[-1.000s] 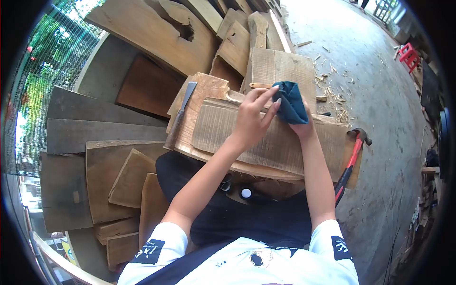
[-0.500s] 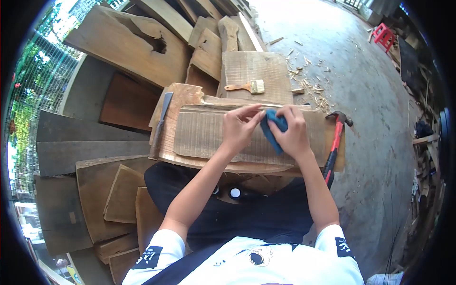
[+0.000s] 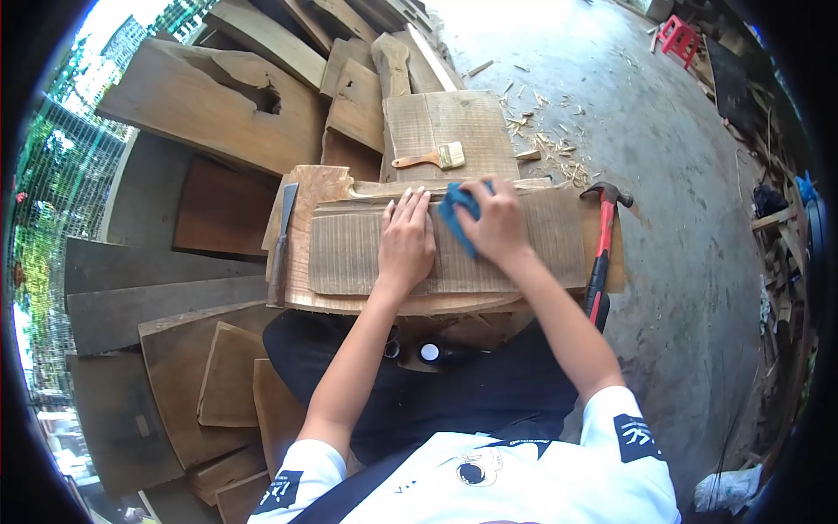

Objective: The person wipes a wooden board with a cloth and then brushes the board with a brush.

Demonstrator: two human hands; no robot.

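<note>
A brown board with ridged grain (image 3: 345, 253) lies across a larger piece of pale wood (image 3: 319, 179) in front of me. My left hand (image 3: 408, 236) rests flat on the board, fingers stretched out toward its far edge. Just right of it, my right hand (image 3: 496, 218) grips a blue cloth (image 3: 457, 214) against the board near that far edge. A chisel (image 3: 284, 236) lies at the left end of the pale wood. At the right end is a claw hammer (image 3: 605, 236) with a red and black handle.
A paintbrush (image 3: 436, 157) lies on another board (image 3: 480, 118) beyond the work. Many wooden planks (image 3: 218, 105) lean and lie to the left. Wood chips (image 3: 559, 153) are scattered on the concrete floor (image 3: 681, 236). A red stool (image 3: 678, 40) stands far right.
My left hand has come away from the cloth and moved left, now flat on the board. The right hand has carried the cloth left and down to the board. The view has shifted slightly.
</note>
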